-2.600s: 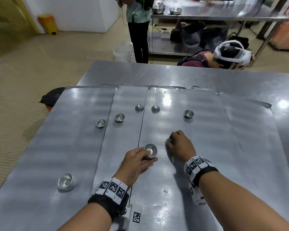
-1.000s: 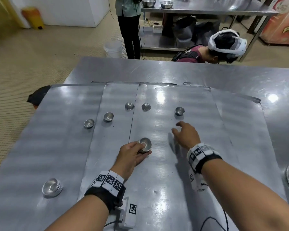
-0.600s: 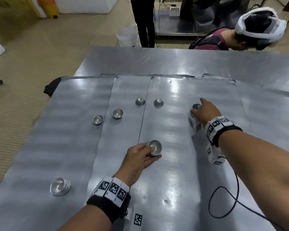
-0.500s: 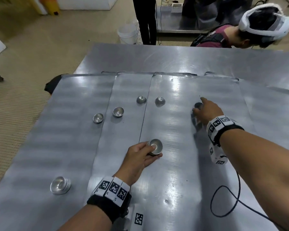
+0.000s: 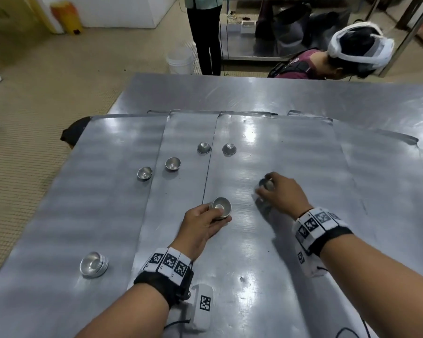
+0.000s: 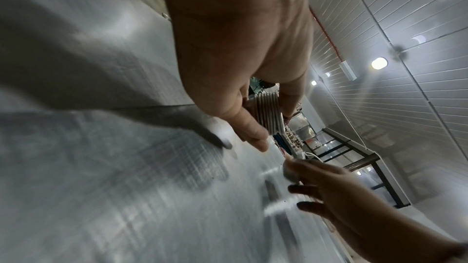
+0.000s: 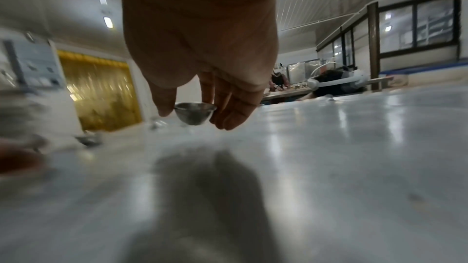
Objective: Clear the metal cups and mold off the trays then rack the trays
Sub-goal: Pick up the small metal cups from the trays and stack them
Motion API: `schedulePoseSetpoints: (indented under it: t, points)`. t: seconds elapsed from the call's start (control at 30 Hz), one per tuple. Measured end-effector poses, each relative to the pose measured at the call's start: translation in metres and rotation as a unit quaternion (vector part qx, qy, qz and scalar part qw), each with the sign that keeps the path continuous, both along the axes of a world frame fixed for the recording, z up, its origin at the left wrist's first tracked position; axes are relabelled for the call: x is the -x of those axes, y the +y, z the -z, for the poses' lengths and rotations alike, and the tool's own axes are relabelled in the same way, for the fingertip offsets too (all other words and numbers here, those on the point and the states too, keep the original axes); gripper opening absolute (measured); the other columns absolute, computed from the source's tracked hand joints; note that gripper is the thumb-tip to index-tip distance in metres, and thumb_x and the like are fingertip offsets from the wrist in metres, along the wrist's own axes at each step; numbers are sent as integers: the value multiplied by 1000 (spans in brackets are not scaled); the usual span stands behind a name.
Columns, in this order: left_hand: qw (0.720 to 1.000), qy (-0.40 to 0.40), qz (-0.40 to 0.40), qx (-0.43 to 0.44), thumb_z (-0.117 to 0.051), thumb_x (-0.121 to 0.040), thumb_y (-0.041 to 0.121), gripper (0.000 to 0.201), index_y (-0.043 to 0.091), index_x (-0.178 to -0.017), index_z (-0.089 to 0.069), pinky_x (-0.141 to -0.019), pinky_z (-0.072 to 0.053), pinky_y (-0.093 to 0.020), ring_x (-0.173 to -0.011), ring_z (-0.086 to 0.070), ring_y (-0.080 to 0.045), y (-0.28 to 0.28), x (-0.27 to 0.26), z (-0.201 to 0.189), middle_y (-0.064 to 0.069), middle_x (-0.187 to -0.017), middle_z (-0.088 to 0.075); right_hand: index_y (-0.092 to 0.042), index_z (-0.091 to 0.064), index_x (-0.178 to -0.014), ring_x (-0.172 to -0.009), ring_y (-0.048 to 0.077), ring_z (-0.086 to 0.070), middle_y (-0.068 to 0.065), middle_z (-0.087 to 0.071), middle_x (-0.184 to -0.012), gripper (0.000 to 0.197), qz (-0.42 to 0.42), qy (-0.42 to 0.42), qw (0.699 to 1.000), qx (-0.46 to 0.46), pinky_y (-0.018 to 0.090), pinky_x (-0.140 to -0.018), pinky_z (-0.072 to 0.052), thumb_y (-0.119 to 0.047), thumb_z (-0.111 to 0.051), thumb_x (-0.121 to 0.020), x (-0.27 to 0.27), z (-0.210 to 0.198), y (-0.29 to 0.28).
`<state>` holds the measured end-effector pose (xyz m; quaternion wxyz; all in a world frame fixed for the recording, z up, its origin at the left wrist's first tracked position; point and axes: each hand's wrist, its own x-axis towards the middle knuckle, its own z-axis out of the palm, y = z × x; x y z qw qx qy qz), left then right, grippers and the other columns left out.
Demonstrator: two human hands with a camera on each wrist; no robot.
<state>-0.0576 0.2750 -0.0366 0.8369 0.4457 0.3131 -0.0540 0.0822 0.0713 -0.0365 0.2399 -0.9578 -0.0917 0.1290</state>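
Bright overhead light falls evenly on the scene. In the head view the trays point(image 5: 278, 240) throw back white glare patches along their middle and a hot spot at the far right edge, with faint banded ripples across the metal. Straight edges bow toward the frame borders — wide-angle distortion. The right hand point(image 5: 282, 195) is slightly smeared by motion; the left hand point(image 5: 200, 224) is sharper. The left wrist view is tilted and heavily blurred across the tabletop point(image 6: 101, 187), with ceiling lamps point(image 6: 379, 63) flaring. The right wrist view shows a soft dark shadow under the hand point(image 7: 202, 47), streaked reflections, and blur at the left edge — the background stays soft.
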Motion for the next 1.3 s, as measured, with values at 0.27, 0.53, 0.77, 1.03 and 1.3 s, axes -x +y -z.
schedulePoseSetpoints:
  t: [0.27, 0.53, 0.77, 1.03, 1.3]
  points:
    - [998, -21, -20, 49, -55, -93, 4, 20, -9, -101, -69, -81, -61, -34, -97, -74, -34, 1, 17, -10, -27, -106, -73, -33, -58, -134, -108, 3, -62, -16, -68, -121, 64, -57, -29, 979, -191, 27, -90, -51, -64, -67, -79, 98, -28, 43]
    - [997, -38, -31, 66, -54, -96, 10, 26, -9, -109, -67, -94, -57, -42, -98, -71, -33, 9, 29, -20, -28, -109, -72, -36, -52, -137, -95, 13, -66, -10, -72, -116, 57, -104, -43, 979, -169, 33, -83, -54, -59, -64, -86, 118, -27, 73]
    - [997, -56, -46, 14, -64, -95, 5, 26, -9, -117, -66, -87, -61, -31, -96, -75, -29, 33, 31, -14, -25, -105, -75, -33, -40, -150, -120, 3, -58, -16, -55, -143, 76, -123, 0, 980, -159, 27, -96, -49, -68, -57, -85, 108, -17, 81]
    - [995, -6, -86, -45, -64, -95, 7, 18, -4, -108, -69, -93, -58, -35, -100, -75, -32, 75, 43, -2, -27, -109, -73, -23, -50, -143, -113, 21, -63, 1, -61, -137, 52, -126, -5, 990, -67, 35, -94, -48, -41, -57, -95, 31, -2, 125]
    - [993, 18, -96, -67, -68, -91, 3, 17, -1, -107, -72, -98, -57, -38, -100, -75, -34, 109, 63, 4, -24, -109, -74, -23, -30, -155, -139, 28, -43, 8, -39, -156, 68, -224, -13, 974, 19, 42, -110, -39, -41, -57, -95, -32, 2, 232]
